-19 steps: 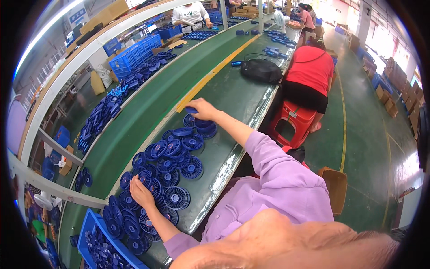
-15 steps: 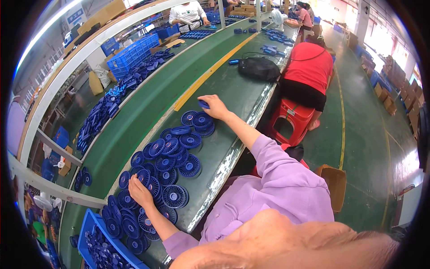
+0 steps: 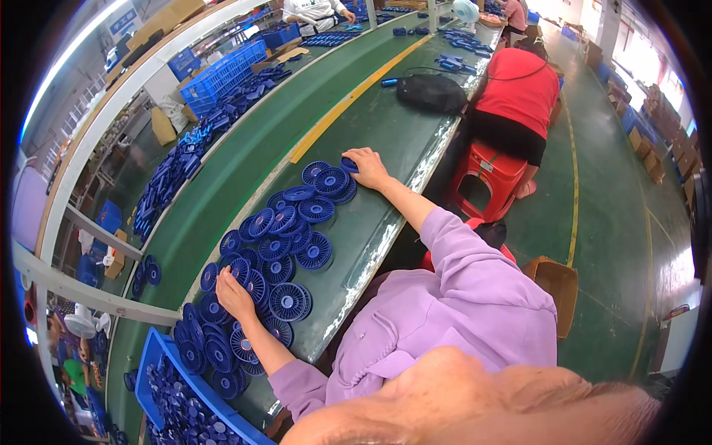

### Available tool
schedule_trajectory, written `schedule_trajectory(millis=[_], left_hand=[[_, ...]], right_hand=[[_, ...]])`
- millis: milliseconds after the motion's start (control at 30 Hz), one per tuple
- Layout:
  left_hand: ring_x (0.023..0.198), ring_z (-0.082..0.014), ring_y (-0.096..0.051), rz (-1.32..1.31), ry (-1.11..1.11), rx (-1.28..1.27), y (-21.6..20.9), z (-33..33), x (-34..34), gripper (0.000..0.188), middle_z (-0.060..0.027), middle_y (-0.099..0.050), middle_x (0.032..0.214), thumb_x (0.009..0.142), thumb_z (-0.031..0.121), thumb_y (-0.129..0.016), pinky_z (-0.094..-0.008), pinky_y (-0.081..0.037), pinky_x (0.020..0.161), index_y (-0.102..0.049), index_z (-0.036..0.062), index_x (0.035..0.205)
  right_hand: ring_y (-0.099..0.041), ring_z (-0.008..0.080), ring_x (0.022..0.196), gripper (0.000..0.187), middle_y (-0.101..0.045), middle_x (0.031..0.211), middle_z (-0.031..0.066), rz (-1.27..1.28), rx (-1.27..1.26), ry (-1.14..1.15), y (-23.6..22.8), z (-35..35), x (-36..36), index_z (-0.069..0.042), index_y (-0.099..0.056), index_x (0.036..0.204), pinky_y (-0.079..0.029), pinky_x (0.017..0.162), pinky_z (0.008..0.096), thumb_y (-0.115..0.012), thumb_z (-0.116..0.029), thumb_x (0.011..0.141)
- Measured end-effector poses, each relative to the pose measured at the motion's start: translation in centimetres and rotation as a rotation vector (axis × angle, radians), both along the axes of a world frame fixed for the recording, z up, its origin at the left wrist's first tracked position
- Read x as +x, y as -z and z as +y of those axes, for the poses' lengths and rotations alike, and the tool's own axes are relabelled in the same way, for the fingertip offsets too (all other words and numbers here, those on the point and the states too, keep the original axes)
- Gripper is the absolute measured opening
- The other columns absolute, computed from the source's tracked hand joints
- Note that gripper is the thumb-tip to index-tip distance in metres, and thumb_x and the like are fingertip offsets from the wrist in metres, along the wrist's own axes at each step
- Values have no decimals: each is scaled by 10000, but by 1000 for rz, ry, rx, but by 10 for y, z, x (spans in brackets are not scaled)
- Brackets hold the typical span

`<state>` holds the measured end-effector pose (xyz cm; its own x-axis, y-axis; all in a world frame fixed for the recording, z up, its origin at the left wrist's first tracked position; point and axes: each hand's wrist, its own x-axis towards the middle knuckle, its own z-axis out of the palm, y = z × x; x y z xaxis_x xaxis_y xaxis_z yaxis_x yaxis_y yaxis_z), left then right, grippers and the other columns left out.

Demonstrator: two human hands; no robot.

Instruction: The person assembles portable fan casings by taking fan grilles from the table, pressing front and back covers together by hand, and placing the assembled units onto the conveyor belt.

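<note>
Round blue fan grilles (image 3: 315,251) with radial slats lie in an overlapping pile along the green work table. My left hand (image 3: 234,297) is at the near-left side of the pile, its fingers together and curled against the edge of one grille (image 3: 239,268). Part of those fingers is hidden. Farther off, at the far right end of the pile, my right hand (image 3: 368,167) grips a small, dark blue round piece (image 3: 348,165), seen nearly edge-on. It is just beside the outermost grilles.
A blue bin (image 3: 215,404) of small blue parts stands at the near left. Beyond the pile run a green conveyor belt (image 3: 215,215) and heaps of blue parts (image 3: 174,174). A black bag (image 3: 432,94) lies farther up the table. A person in red (image 3: 515,89) sits on a red stool (image 3: 486,178).
My right hand has moved slightly right and nearer the pile's far end, with the small blue piece still in it. My left hand stays at the same grilles. The whole view has shifted slightly.
</note>
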<state>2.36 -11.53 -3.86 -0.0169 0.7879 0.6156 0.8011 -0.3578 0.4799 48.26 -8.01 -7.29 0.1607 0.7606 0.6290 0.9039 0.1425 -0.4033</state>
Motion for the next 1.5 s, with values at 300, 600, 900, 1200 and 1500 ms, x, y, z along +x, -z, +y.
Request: schedule_trajectory(millis=[300, 600, 900, 1200, 1500], left_hand=[[1063, -331, -592, -10, -1, 11, 0, 4, -3, 359, -154, -666, 1073, 989, 234, -386, -413, -434, 931, -667, 17, 1034], [1065, -341, -588, 28, 1, 182, 0, 6, -2, 328, -139, -664, 1080, 968, 218, -393, -446, -420, 942, -671, 46, 991], [1216, -356, -494, -177, 62, 72, -49, -23, 15, 275, -149, -609, 1205, 922, 233, -544, -430, -370, 1032, -640, 53, 1106], [1239, -342, -472, -53, 127, -56, -99, -12, -10, 307, -156, -562, 1274, 915, 249, -565, -429, -368, 1042, -617, 62, 1152], [950, -258, -609, -719, 935, 208, -219, -68, 9, 213, -187, -645, 965, 848, 14, -492, -379, -473, 868, -656, -60, 962]], right_hand=[[-499, 284, 1150, 508, -590, 1200, 37, -37, 27, 20, 3, 10, -4, -170, -594, 1173, -405, 926, 421, -724, -161, 683], [-585, 304, 1073, 489, -638, 1163, 78, -107, -35, 19, -12, 21, 6, -166, -620, 1160, -472, 929, 416, -709, -130, 681], [-521, 300, 1146, 503, -590, 1233, 63, -85, -79, -2, 0, 39, 7, -155, -582, 1210, -424, 973, 425, -701, -78, 728], [-541, 316, 1129, 518, -607, 1215, 86, -56, -69, -23, -2, 37, 7, -142, -592, 1211, -433, 974, 405, -703, -28, 718], [-504, 304, 1181, 522, -572, 1270, 78, -104, -98, -5, 5, 43, 17, -166, -573, 1244, -395, 999, 425, -721, -100, 749]])
